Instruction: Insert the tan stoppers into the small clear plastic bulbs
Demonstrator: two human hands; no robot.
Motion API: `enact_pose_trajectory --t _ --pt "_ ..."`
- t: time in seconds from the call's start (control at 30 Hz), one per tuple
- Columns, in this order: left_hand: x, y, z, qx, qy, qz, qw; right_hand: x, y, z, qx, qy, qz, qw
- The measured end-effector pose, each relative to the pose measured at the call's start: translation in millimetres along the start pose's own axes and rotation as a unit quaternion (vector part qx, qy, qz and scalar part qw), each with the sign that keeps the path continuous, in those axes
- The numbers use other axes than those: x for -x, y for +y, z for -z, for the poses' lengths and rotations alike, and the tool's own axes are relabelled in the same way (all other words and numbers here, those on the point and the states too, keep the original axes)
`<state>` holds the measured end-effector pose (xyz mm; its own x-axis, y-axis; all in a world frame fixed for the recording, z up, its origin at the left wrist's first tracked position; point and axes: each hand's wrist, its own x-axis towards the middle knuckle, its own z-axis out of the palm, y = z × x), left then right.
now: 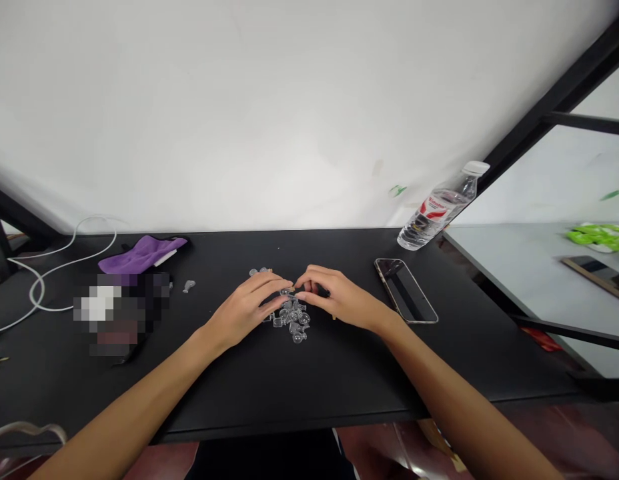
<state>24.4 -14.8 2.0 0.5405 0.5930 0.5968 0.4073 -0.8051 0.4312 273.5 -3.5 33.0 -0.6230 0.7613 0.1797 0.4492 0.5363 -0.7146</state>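
Small clear plastic pieces (295,319) lie in a loose pile on the black table (269,393), near its middle. My left hand (249,303) reaches in over the pile's left side, its fingertips pinching a small clear piece (285,291). Facing it from the right, my right hand (334,293) has thumb and forefinger closed at the other end of that piece. A few more clear pieces (254,272) show just behind my left fingers. One clear piece (189,286) lies apart, to the left.
On the right are a phone (407,291) and an upright water bottle (436,208). To the left lie a purple cloth (143,255), a blurred-out object (119,317) and a white cable (39,287). A white wall (269,120) stands behind the table.
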Motion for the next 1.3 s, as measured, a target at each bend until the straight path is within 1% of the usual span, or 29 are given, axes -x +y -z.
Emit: enact_pose_trajectory --t 0.1,0.23,0.3,0.4,0.47,0.57,0.67,0.77,0.83,1.03,1.3 --pt "0 6 -2.5 0.029 0.005 -0.013 0.999 -2 -4 -7 -0.006 -0.001 0.017 1.000" --pt "-1 8 -2.3 0.037 0.017 0.014 0.999 -2 -9 -7 -0.011 -0.002 0.013 1.000" --pt "-1 5 0.2 0.042 0.023 0.036 0.998 -1 -7 -2 -0.015 0.007 -0.004 1.000" --pt "0 -3 5.8 0.043 0.023 0.077 0.996 4 1 14 -0.009 0.022 -0.036 0.999" --pt "2 -9 8.6 0.024 0.014 0.106 0.994 9 10 28 -0.001 -0.009 -0.058 0.998" --pt "4 -18 8.9 -0.014 -0.005 0.143 0.990 16 21 47 0.003 -0.103 -0.102 0.989" --pt "7 -24 5.9 -0.031 -0.035 0.159 0.986 21 25 58 -0.008 -0.154 -0.123 0.980" --pt "9 -26 3.0 -0.031 -0.065 0.169 0.983 23 25 59 -0.019 -0.173 -0.120 0.977" --pt "9 -26 2.0 -0.028 -0.075 0.178 0.981 23 24 59 -0.018 -0.181 -0.119 0.976" --pt "10 -26 2.3 -0.016 -0.077 0.195 0.978 23 26 59 -0.013 -0.184 -0.123 0.975" --pt "11 -28 4.7 0.001 -0.087 0.200 0.976 24 30 59 -0.006 -0.179 -0.115 0.977"
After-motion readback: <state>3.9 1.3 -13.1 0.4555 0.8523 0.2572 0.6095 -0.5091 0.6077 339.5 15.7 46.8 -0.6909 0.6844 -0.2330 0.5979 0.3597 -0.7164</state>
